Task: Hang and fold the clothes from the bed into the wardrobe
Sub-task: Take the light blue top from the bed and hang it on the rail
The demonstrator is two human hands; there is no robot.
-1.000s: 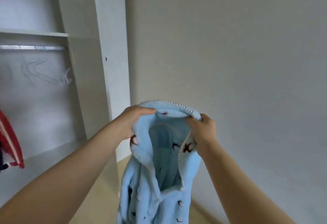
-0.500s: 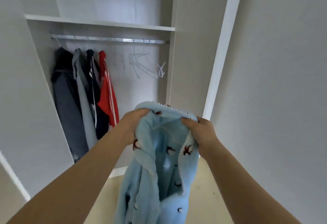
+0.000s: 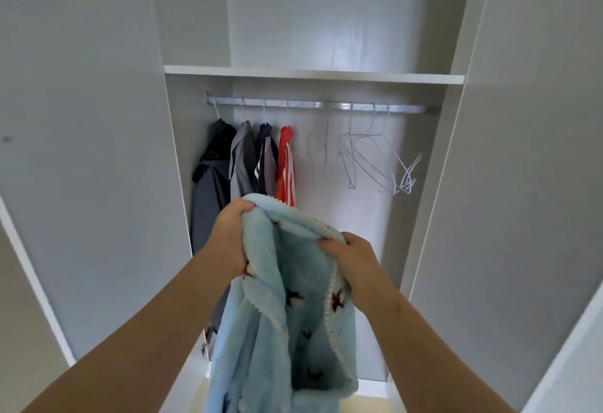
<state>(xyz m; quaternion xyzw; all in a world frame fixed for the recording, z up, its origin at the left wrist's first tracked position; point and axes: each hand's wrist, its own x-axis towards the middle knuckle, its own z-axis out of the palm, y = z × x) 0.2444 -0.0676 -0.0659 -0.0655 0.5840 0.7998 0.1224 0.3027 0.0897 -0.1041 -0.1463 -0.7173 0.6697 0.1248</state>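
A light blue fleece garment [image 3: 284, 321] with small dark star prints and a white beaded trim hangs in front of me. My left hand [image 3: 230, 236] grips its upper edge on the left. My right hand [image 3: 350, 260] grips the trimmed edge on the right. The open wardrobe [image 3: 313, 73] stands straight ahead. Its metal rail [image 3: 319, 105] carries several hung clothes on the left, among them a dark jacket [image 3: 208, 177] and a red striped top [image 3: 286, 164]. Empty wire hangers [image 3: 362, 158] dangle on the rail's right half.
A white shelf [image 3: 408, 78] runs above the rail. Open wardrobe doors flank the opening, the left door [image 3: 85, 151] and the right door [image 3: 522, 151]. The wardrobe's pale floor edge [image 3: 372, 391] shows below the garment.
My view has swung left from a bare wall to face the wardrobe squarely and closer. Both hands keep the same hold on the blue garment.
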